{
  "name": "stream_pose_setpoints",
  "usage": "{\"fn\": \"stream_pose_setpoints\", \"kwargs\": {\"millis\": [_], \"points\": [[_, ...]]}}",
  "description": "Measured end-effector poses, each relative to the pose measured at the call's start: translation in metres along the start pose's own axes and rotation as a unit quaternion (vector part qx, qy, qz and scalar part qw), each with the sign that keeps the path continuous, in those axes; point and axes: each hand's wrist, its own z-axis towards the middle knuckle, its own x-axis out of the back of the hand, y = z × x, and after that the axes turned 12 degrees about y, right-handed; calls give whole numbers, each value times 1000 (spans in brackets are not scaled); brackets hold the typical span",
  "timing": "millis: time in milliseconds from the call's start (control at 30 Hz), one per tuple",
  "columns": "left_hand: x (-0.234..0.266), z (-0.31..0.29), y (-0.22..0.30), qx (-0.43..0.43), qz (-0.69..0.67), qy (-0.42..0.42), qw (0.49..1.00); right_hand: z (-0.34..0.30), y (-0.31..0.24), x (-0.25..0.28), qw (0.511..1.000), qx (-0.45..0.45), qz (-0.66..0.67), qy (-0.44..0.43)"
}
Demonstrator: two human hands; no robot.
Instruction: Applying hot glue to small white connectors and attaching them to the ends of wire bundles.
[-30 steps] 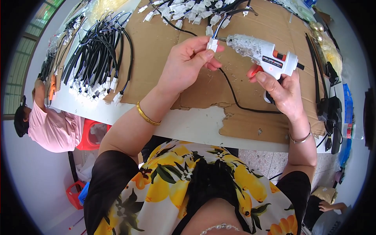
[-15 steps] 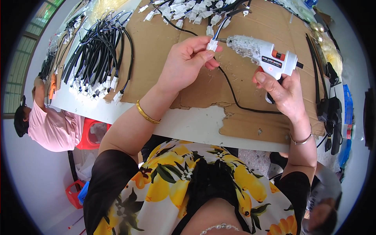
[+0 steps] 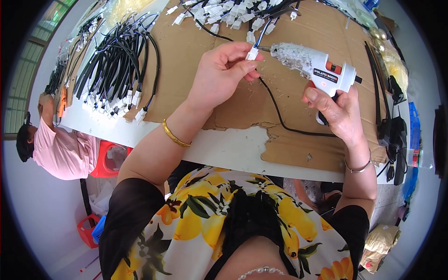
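My left hand (image 3: 227,70) pinches a white plastic connector (image 3: 252,53) between thumb and fingers. Blue, white and black wires (image 3: 267,31) run up from it towards the pile at the far side. Wrapped round the handle of a white glue gun (image 3: 305,63), my right hand (image 3: 338,105) keeps its nozzle pointing left. The nozzle tip is at the wire end of the connector; whether it touches cannot be made out. Residue coats the gun's front, and a dark glue stick pokes out of its back. A black cord (image 3: 280,114) runs across the cardboard below.
Brown cardboard (image 3: 186,56) covers much of the white table (image 3: 224,147). A bundle of black cables with white connectors (image 3: 119,60) lies left; more connectors (image 3: 228,14) are heaped at the far side. Black adapters (image 3: 394,135) lie right. A person in pink (image 3: 67,151) works at the left.
The glue gun has shifted very slightly right and down. My left hand and the connector barely move. At lower right, a person behind the table edge has moved, and a brown package now shows.
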Motion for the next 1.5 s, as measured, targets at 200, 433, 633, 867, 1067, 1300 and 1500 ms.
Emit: {"fn": "stream_pose_setpoints", "kwargs": {"millis": [200, 433, 633, 867, 1067, 1300, 1500], "points": [[1, 0, -2, -1, -1, 8, 1000, -1, -2, -1, 1000, -5, -10, 2], [2, 1, -8, -13, 1, 33, 999, -1, -2, -1, 1000, -15, -12, -2], [2, 1, -8, -14, 10, 52, 998, -2, -3, -2, 1000, -22, -8, 2], [3, 0, -6, -31, 33, 65, 997, -2, -2, -3, 1000, -2, 2, 6], [2, 1, -6, -25, 34, 72, 996, -3, -4, -3, 1000, -10, -6, 10], [2, 2, -7, -66, 62, 98, 991, -3, -4, -4, 1000, -5, 22, 10], [1, 0, -2, -82, 110, 115, 984, -2, -2, -4, 1000, -1, 1, 10]]}}
